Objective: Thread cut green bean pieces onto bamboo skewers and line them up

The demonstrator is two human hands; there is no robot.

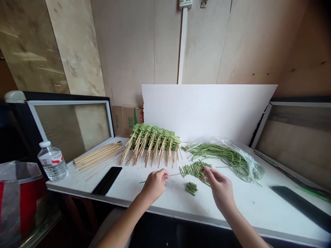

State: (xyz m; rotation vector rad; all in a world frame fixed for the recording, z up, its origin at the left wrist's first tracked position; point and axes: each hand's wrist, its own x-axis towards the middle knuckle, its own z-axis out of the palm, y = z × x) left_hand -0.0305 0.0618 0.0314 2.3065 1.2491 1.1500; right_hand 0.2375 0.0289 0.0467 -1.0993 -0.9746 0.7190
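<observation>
My left hand (pixel 156 183) is closed around a thin bamboo skewer (pixel 174 175), whose bare end sticks out to the left. Green bean pieces (pixel 190 170) are threaded in a row along the skewer's other part. At the right end of that row, my right hand (pixel 220 185) pinches green bean between thumb and fingers; the fingers partly hide the skewer's tip. Just below, a short bundle of cut green beans (pixel 191 188) lies on the white table (pixel 170 203). Behind my hands is a stacked pile of green bean skewers (pixel 155 136), their bare sticks pointing toward me.
Loose bamboo skewers (pixel 100 156) lie at left, near a black phone (pixel 107 181) and a water bottle (pixel 53 162). Long green beans (pixel 222 153) spill from a clear plastic bag (pixel 254 170) at right. A dark flat object (pixel 300 205) lies at the right edge. A white board (pixel 207 110) stands behind.
</observation>
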